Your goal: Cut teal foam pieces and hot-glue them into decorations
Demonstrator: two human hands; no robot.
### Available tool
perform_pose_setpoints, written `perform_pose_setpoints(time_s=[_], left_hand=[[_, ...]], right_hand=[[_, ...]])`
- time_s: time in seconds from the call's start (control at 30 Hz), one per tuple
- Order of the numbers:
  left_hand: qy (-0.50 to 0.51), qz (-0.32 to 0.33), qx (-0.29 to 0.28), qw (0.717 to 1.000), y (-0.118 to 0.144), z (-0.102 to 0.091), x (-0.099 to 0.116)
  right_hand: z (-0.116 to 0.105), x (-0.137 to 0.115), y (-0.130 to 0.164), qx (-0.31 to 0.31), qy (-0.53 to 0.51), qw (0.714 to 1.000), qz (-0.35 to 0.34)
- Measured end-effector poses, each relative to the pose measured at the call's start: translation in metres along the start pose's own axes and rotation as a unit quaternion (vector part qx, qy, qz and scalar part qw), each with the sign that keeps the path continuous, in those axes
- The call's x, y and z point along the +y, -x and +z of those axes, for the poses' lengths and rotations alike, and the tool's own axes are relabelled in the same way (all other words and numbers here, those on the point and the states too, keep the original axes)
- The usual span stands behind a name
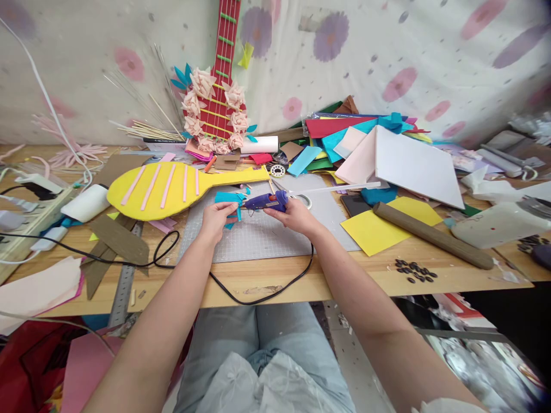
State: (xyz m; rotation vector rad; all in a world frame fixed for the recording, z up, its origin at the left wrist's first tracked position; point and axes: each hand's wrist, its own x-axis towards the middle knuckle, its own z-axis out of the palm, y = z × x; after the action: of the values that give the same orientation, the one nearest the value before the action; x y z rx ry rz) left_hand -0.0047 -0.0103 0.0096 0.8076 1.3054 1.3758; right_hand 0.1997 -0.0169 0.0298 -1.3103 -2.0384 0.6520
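Observation:
My right hand (297, 216) is wrapped round a dark blue hot glue gun (267, 201). Its nozzle points left, and a long translucent glue stick (344, 187) sticks out behind it. My left hand (217, 221) pinches a small turquoise felt-like piece (239, 213) right by the nozzle. More turquoise scraps (224, 197) lie around those fingertips. Whether the nozzle touches the piece is too small to tell. Both hands are over a grey cutting mat (275, 244). Just behind them rests a yellow guitar-shaped cutout (157, 189) with pink strips across its body.
A red toy guitar (219, 109) with pink flowers leans on the curtain. The black cord (258, 302) loops along the table's front. At right are yellow sheets (374, 229), a brown roll (430, 235) and several black beads (414, 271); a power strip (30, 223) and steel ruler (124, 287) at left.

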Motion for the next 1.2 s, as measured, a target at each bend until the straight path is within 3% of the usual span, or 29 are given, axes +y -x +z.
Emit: perform_pose_setpoints(time_s=[0.3, 1.2], left_hand=[[-0.001, 0.002, -0.008, 1.0, -0.0003, -0.0001, -0.001], [0.053, -0.004, 0.001, 0.999, -0.0034, -0.0011, -0.0005]], right_hand=[[0.0014, -0.0025, -0.0023, 0.026, 0.008, 1.0, 0.007], [-0.0023, 0.0022, 0.0014, -0.06, 0.003, 0.998, 0.0]])
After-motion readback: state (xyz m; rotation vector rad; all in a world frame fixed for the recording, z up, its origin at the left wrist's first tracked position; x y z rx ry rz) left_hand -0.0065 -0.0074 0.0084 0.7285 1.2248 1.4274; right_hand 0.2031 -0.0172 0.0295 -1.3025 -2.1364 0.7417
